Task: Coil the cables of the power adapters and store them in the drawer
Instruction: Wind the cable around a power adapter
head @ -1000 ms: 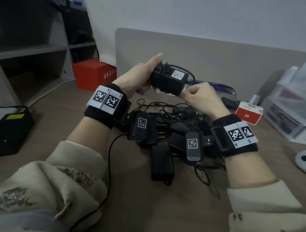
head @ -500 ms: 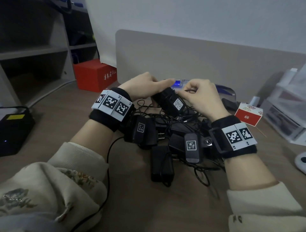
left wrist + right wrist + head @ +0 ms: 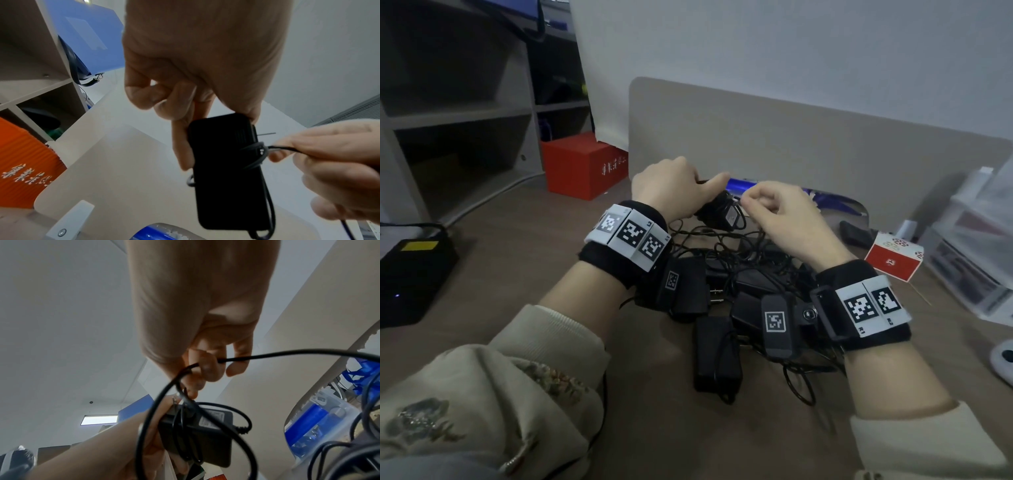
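The desk (image 3: pixel 592 394) carries a pile (image 3: pixel 743 284) of black adapters and tangled cords beneath my wrists; a red box (image 3: pixel 582 164) bears unreadable white characters; my left hand (image 3: pixel 671 188) grips one adapter (image 3: pixel 228 175), its label too blurred to read; my right hand (image 3: pixel 784 212) pinches its cable (image 3: pixel 287 354), looped around the brick.

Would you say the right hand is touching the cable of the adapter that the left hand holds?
Touching. The right wrist view shows the right hand pinching the black cable between its fingertips; the left wrist view shows the same pinch beside the adapter.
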The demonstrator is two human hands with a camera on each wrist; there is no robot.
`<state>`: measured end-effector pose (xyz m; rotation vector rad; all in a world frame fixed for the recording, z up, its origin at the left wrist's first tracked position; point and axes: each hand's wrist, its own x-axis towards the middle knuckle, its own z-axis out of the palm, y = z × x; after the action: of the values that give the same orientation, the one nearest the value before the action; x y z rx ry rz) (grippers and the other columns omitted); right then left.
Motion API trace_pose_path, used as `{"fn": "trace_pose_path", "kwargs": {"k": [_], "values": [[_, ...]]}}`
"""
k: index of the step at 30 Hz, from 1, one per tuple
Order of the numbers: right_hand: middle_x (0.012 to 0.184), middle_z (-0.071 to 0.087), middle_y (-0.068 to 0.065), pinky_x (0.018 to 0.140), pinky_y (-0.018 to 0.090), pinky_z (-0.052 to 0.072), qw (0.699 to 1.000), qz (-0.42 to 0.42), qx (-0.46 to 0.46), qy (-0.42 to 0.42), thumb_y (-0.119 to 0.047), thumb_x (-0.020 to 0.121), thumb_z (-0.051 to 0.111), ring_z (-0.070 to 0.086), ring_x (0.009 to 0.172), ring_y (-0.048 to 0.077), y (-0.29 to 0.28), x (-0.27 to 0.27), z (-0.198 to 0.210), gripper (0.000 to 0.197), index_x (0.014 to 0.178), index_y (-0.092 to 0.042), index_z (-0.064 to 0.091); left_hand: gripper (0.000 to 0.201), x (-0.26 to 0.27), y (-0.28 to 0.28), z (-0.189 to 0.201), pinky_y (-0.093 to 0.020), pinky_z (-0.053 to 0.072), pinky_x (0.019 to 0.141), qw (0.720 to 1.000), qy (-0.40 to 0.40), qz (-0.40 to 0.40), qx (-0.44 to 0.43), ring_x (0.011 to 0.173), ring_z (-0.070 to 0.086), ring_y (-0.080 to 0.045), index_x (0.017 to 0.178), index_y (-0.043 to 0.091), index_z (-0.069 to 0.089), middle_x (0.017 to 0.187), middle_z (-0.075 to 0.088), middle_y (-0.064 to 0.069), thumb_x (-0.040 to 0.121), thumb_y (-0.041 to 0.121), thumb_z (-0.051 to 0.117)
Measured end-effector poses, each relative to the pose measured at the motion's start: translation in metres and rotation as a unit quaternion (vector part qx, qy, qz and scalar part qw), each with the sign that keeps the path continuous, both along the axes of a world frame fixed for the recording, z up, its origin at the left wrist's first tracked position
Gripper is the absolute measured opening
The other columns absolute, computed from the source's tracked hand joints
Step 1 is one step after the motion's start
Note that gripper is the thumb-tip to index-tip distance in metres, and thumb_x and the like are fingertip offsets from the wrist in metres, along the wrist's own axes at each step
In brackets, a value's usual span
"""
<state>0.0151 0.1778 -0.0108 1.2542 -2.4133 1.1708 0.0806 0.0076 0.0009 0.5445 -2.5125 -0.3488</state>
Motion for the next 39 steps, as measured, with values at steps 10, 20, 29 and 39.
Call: {"fn": "trace_pose_path", "kwargs": {"k": [10, 20, 29, 39], "values": [[0.061, 0.067, -0.008, 0.076, 0.031, 0.049, 0.996, 0.075, -0.004, -0.042, -0.017, 0.09, 0.066, 0.056, 0.059, 0.004, -0.003, 0.005, -0.003, 0.034, 0.124, -0.018, 0.063, 0.069, -0.007, -0.013, -0.006, -0.033, 0.047, 0.063, 0.989, 0.088, -0.006, 0.119, 0.071, 0.062, -0.027, 0.064, 0.011, 0.061, 0.067, 0.067, -0.005, 0.091, 0.068, 0.034], [0.088, 0.071, -0.002, 0.068, 0.021, 0.047, 0.992, 0.071, 0.07, -0.075, -0.019, 0.086, 0.071, 0.056, 0.061, -0.003, -0.004, 0.004, -0.008, 0.009, 0.088, -0.027, 0.073, 0.061, -0.001, -0.003, 0.003, -0.019, 0.04, 0.045, 0.868, 0.137, -0.16, 0.449, 0.037, 0.05, -0.005, 0.112, 0.008, 0.065, 0.078, 0.073, -0.011, 0.102, 0.055, 0.029], [0.106, 0.063, 0.01, 0.064, 0.028, 0.05, 0.998, 0.019, 0.029, -0.055, 0.01, 0.077, 0.064, 0.061, 0.078, 0.019, -0.003, 0.0, -0.012, 0.047, 0.071, -0.035, 0.052, 0.066, 0.002, 0.015, 0.01, -0.019, 0.038, 0.043, 0.798, 0.09, -0.207, 0.558, 0.044, 0.05, -0.015, 0.123, 0.004, 0.06, 0.062, 0.063, -0.005, 0.104, 0.053, 0.02], [0.105, 0.063, 0.0, 0.086, 0.035, 0.053, 0.994, -0.027, 0.008, -0.104, -0.015, 0.082, 0.075, 0.063, 0.095, 0.015, -0.01, 0.002, -0.017, 0.042, 0.117, -0.016, 0.052, 0.073, 0.011, 0.027, 0.017, -0.018, 0.05, 0.047, 0.746, -0.001, -0.265, 0.611, 0.071, 0.07, -0.024, 0.12, 0.007, 0.06, 0.084, 0.07, -0.014, 0.102, 0.056, 0.01]]}}
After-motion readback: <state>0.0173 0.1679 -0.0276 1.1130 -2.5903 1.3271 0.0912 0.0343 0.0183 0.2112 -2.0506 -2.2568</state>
